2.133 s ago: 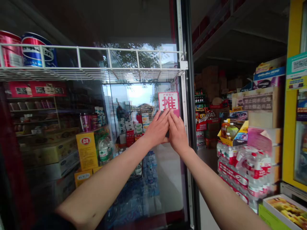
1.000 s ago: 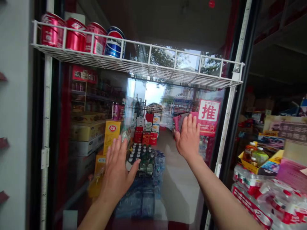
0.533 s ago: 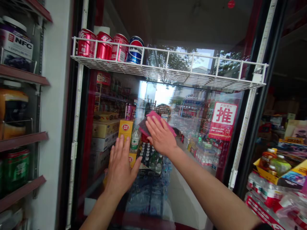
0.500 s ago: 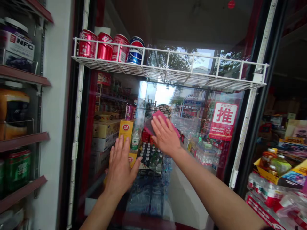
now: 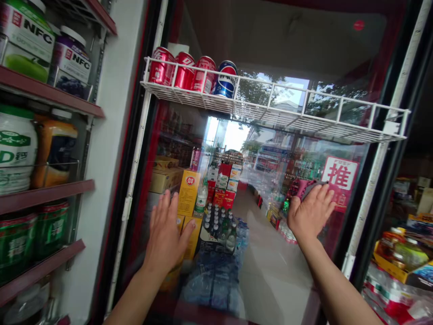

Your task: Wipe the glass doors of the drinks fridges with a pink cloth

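A glass door [image 5: 264, 253] with a dark frame fills the middle of the view. My left hand [image 5: 165, 234] lies flat on the glass at the lower left, fingers spread. My right hand [image 5: 309, 212] presses a pink and grey cloth [image 5: 306, 187] against the glass at the right, just left of a red push sign [image 5: 339, 178]. A white wire rack [image 5: 304, 126] hangs on the door above both hands, with several soda cans [image 5: 192, 72] at its left end.
Brown shelves [image 5: 47, 194] at the left carry jars and green cans. Behind the glass are yellow boxes [image 5: 187, 192] and crates of bottles [image 5: 219, 228]. Packs of bottled drinks [image 5: 395, 280] stand at the lower right beyond the door frame.
My right hand slid the cloth across the glass from the middle back to the right, beside the push sign. My left hand stayed flat on the glass. The view shifted left.
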Action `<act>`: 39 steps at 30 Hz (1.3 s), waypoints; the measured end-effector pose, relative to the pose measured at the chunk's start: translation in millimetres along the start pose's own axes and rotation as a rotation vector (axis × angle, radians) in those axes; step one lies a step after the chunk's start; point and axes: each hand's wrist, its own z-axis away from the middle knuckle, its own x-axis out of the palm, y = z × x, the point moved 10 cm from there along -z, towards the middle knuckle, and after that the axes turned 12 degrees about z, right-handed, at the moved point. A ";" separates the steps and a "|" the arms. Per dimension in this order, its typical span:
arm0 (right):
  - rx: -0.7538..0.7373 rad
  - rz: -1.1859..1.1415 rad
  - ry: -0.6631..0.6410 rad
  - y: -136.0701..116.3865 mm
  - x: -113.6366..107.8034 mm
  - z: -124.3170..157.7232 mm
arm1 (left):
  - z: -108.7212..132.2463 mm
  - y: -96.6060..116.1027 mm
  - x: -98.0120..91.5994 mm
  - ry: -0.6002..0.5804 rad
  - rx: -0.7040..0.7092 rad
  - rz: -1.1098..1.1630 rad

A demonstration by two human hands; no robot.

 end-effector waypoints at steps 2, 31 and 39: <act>-0.054 -0.015 -0.007 -35.5 -4.9 -3.9 | -1.2 -0.1 0.1 0.001 0.009 0.006; -0.989 -0.636 -0.198 -472.6 -75.4 76.8 | 28.9 -45.0 -52.5 -0.074 -0.176 -0.090; -1.360 -0.708 -0.381 -461.7 -68.6 206.1 | 53.1 -59.3 -39.9 -0.204 -0.334 -0.127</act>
